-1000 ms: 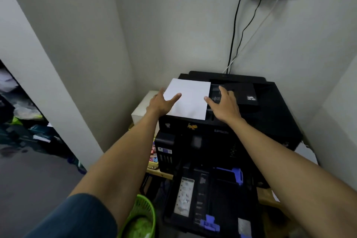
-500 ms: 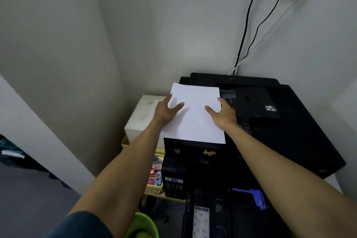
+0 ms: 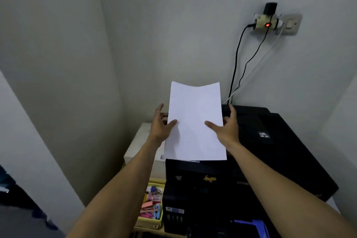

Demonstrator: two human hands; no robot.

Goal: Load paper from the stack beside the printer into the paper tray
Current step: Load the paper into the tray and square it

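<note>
While the paper [image 3: 195, 121] is pinched at its two sides by the left hand [image 3: 161, 127] and the right hand [image 3: 228, 129], it is held above the printer [image 3: 270, 152]; loading into the tray is judged not yet done.

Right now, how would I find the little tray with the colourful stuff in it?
Find the big black printer. Look down its left side, below the white box, to a yellow tray. It alone holds pink, orange and blue bits.
</note>
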